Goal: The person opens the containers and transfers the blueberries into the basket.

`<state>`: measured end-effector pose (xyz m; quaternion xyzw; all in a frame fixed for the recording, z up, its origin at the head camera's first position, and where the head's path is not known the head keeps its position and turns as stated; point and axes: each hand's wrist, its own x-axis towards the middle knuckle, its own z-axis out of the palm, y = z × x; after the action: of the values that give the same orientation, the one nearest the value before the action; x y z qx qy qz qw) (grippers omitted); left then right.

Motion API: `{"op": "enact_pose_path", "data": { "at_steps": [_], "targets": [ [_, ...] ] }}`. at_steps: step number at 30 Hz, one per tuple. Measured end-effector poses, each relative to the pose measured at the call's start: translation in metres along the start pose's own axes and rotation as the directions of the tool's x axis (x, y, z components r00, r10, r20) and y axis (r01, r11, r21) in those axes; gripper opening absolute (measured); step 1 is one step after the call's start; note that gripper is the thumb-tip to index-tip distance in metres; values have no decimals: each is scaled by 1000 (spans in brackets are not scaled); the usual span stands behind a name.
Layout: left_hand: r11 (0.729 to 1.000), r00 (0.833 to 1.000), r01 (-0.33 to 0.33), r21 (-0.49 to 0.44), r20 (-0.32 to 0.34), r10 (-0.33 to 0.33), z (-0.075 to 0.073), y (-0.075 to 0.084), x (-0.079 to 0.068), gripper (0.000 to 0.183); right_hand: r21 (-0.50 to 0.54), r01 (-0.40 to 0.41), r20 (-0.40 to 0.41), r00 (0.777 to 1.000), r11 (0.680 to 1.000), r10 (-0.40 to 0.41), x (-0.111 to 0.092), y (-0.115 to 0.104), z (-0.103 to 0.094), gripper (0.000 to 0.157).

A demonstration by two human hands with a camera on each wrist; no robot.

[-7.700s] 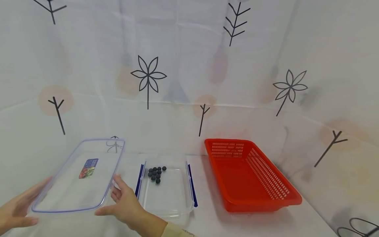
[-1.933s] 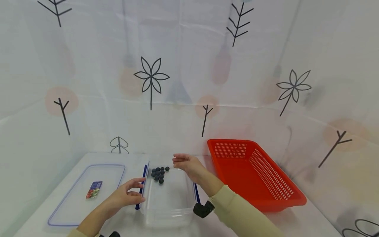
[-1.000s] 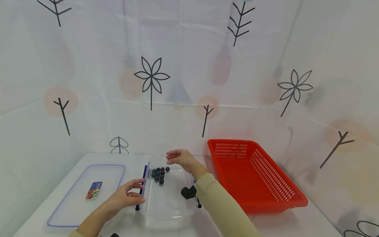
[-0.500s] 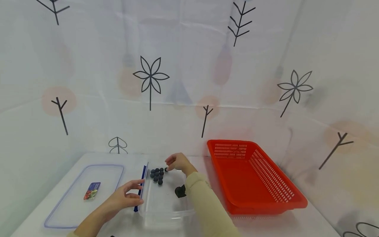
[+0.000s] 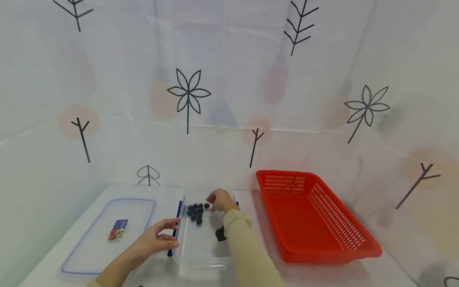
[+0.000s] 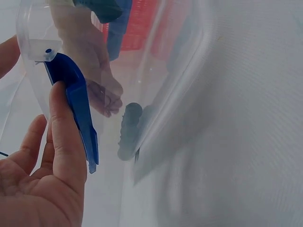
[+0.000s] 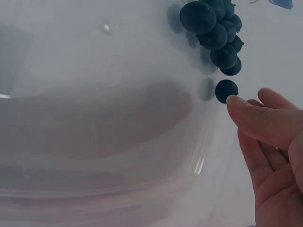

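Note:
A clear plastic container (image 5: 202, 245) with blue side clips stands mid-table, with several blueberries (image 5: 195, 211) bunched toward its far left. Beside the bunch, a single blueberry (image 7: 226, 90) lies apart in the right wrist view. My right hand (image 5: 220, 200) reaches into the container, its thumb tip right at that blueberry's edge and its other fingers loosely bent below. My left hand (image 5: 154, 239) rests against the container's left side. In the left wrist view its relaxed fingers touch the blue clip (image 6: 80, 109), which hangs down.
A clear lid (image 5: 89, 249) with a blue-edged seal and a colourful label (image 5: 117, 230) lies on the white table at left. To the right stands a red perforated basket (image 5: 301, 215). A patterned white curtain (image 5: 222, 99) rises behind the table.
Both hands earlier held the lid; it now lies on the table at left. My right hand has since moved left and down into the container, beside the single blueberry. My left hand stays put.

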<state>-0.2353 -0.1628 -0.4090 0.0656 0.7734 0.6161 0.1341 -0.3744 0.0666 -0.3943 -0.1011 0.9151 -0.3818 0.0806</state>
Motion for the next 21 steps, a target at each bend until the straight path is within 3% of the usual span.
{"op": "enact_pose_path", "data": {
  "at_steps": [14,21],
  "targets": [
    [999,1000,-8,-42,26,10,-1,2,0,74,-157,77,151,987,984,-53,3,-1,0,36],
    [999,999,-16,-42,29,17,-2,3,0,73,-218,109,185,980,970,-69,5,0,4,28]
  ]
}}
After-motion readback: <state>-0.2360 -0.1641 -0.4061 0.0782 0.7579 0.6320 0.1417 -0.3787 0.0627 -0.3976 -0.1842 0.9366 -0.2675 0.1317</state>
